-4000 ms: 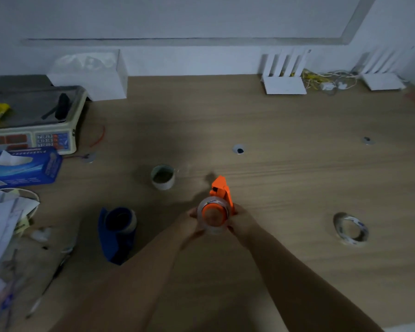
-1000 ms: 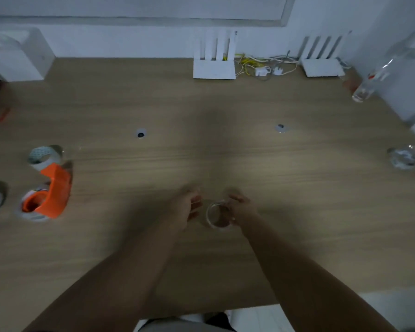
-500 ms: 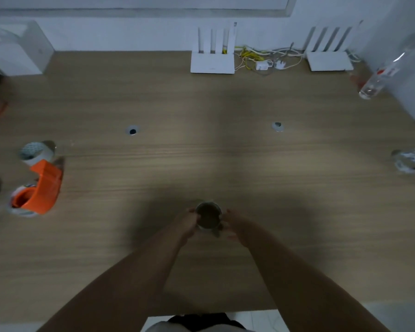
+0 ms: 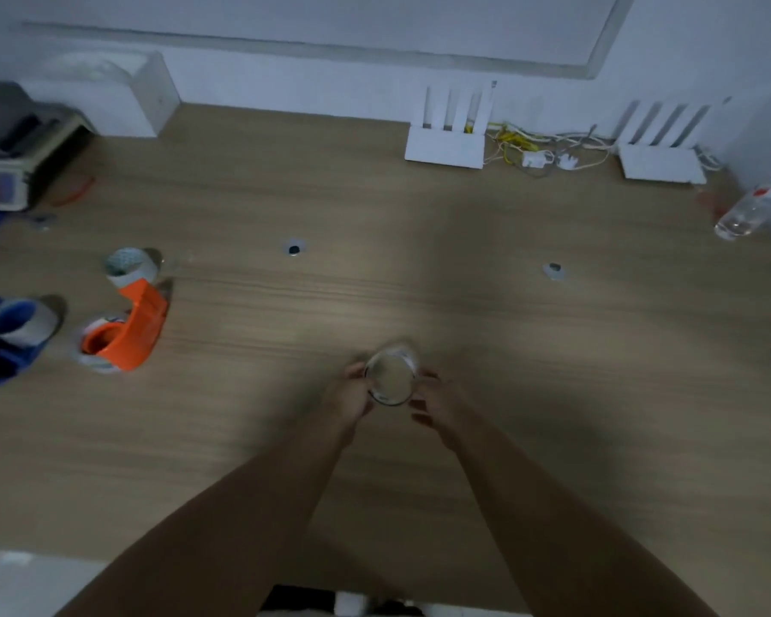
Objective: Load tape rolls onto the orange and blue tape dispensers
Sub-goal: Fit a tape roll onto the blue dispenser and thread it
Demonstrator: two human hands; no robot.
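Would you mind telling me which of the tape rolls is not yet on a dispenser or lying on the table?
The clear tape roll, held above the table between the left hand and right hand. The others sit at the left, beside or on the dispensers.

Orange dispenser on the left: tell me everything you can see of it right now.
The orange tape dispenser looks like moulded plastic. It rests on the wooden desk, untouched, tilted, its narrow end pointing up and away. A pale tape roll sits around its round hub, so it looks loaded. A loose white tape roll lies just behind it and the blue dispenser to its left. Both hands, left hand and right hand, are away at centre, holding a clear roll.
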